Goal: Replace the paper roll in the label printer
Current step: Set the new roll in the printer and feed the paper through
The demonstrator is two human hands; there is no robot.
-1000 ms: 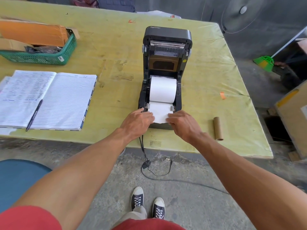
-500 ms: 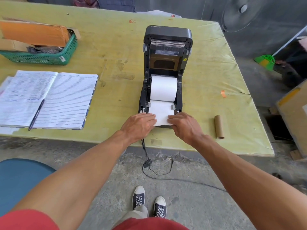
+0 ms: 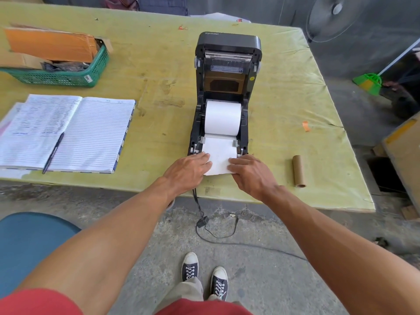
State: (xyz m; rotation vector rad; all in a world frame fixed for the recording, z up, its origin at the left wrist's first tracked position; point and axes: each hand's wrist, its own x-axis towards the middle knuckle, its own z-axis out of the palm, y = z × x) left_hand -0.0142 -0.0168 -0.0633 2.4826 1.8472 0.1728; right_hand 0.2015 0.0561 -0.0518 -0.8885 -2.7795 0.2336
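- Fresh paper roll (image 3: 223, 117) is seated in the open label printer (image 3: 223, 96), lid (image 3: 228, 57) tipped up at twelve o'clock; I judge I'm at the threading step.
- My left hand (image 3: 189, 170) and right hand (image 3: 248, 172) lie flat, fingers together, pressing the paper's loose end (image 3: 220, 159) at its two edges, just past the grey guides (image 3: 235, 143).
- Next, I reckon: square the sheet between the guides, lift both hands off, swing the lid down without creasing the paper.
- Empty cardboard core (image 3: 298, 171) lies at three o'clock of the printer, well apart.
- Yellow-green table (image 3: 159, 71): open notebook (image 3: 68, 133) with pen (image 3: 52, 153) at nine o'clock, green basket (image 3: 61, 76) at ten.
- Concrete floor, printer cable (image 3: 213, 233) trailing down, fan (image 3: 336, 17) at one o'clock.
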